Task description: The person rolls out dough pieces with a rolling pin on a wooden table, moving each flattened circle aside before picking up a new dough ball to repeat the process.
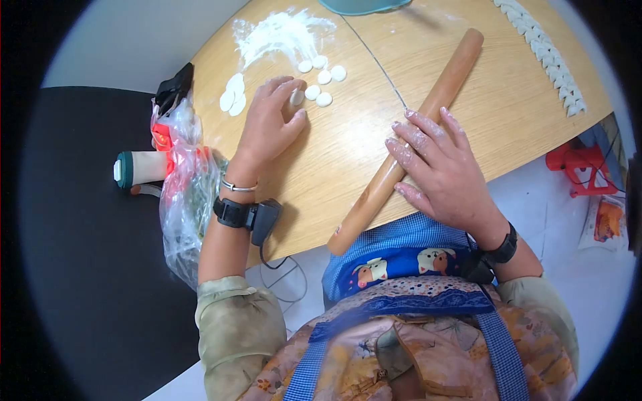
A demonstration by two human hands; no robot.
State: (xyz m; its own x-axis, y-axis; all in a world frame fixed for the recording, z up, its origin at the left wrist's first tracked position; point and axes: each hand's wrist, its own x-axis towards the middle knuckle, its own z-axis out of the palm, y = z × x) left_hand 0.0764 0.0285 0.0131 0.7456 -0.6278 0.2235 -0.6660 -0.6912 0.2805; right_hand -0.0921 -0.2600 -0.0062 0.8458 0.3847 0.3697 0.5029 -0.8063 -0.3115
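Observation:
My left hand (271,117) is curled over the table, with a small dough disc (296,97) tilted on edge at its fingers, the thumb a little apart below. Several more round dough discs (324,77) lie just beyond the fingertips. To the left of that hand, flat thin dough wrappers (233,95) overlap in a small pile. My right hand (438,164) lies across the middle of a wooden rolling pin (378,190), floury fingers spread over it and thumb on the near side. The pin slants from the table's near edge toward the far right.
White flour (281,37) is scattered at the far left of the wooden table (348,140). A row of folded dumplings (545,57) runs along the right, and a teal bowl (364,5) sits at the far edge. Plastic bags (184,194) and a capped cup (144,167) stand left.

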